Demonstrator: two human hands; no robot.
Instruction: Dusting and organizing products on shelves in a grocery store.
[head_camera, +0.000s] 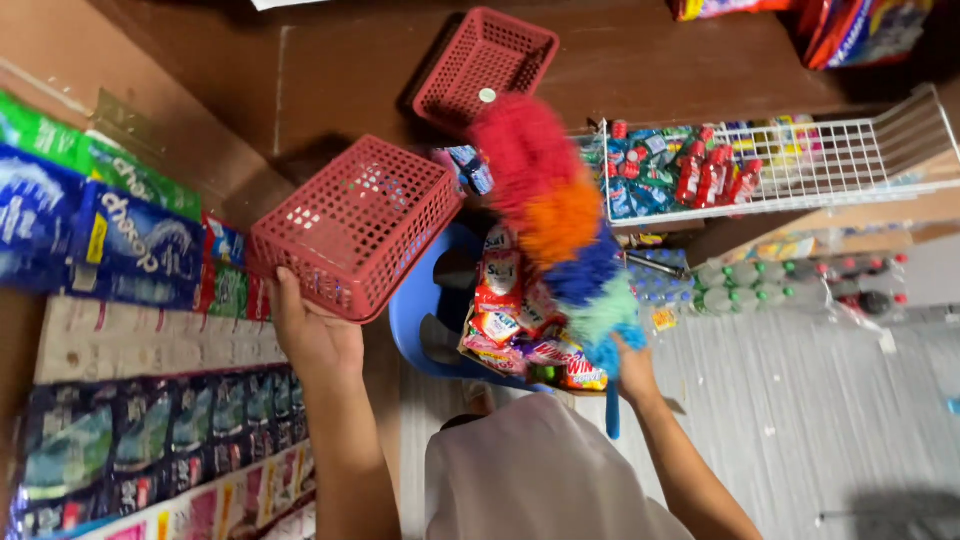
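Brown wooden counter (340, 60), pale tiled floor (830, 400) beneath

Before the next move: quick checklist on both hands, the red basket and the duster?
1. Left hand grips red basket by its edge: ok.
2. Basket empty: ok, nothing visible inside; it is tilted.
3. Right hand holds rainbow duster: ok.
4. Duster touching the basket: cannot tell, its head is blurred.
5. Second red basket lies apart on the brown surface: ok.

A red basket (484, 66) rests on the brown table (330, 60).
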